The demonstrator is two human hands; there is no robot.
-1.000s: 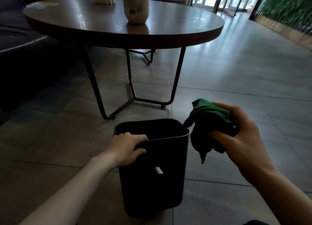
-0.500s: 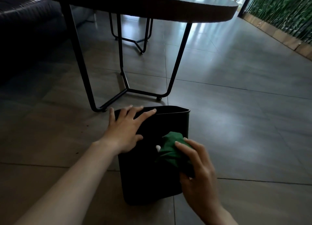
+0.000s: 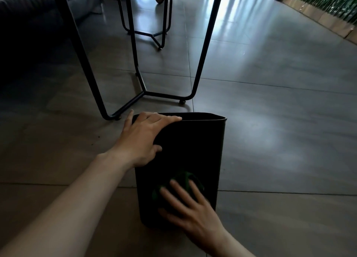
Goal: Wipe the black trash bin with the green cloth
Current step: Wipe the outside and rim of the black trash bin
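Note:
The black trash bin (image 3: 197,146) stands upright on the tiled floor in front of me. My left hand (image 3: 143,139) grips its top left corner, fingers over the rim. My right hand (image 3: 189,206) presses the bunched green cloth (image 3: 185,179) flat against the lower part of the bin's near wall, fingers spread over it. Most of the cloth is hidden under that hand.
Black metal table legs (image 3: 204,50) rise just behind the bin, with a foot (image 3: 181,101) close to its far rim. A dark sofa (image 3: 29,15) fills the far left. A green plant wall (image 3: 326,2) runs along the far right.
My right hand brought the cloth from beside the bin onto its near wall, then slid it downward. My left hand stayed at the top left corner. The view tilted down.

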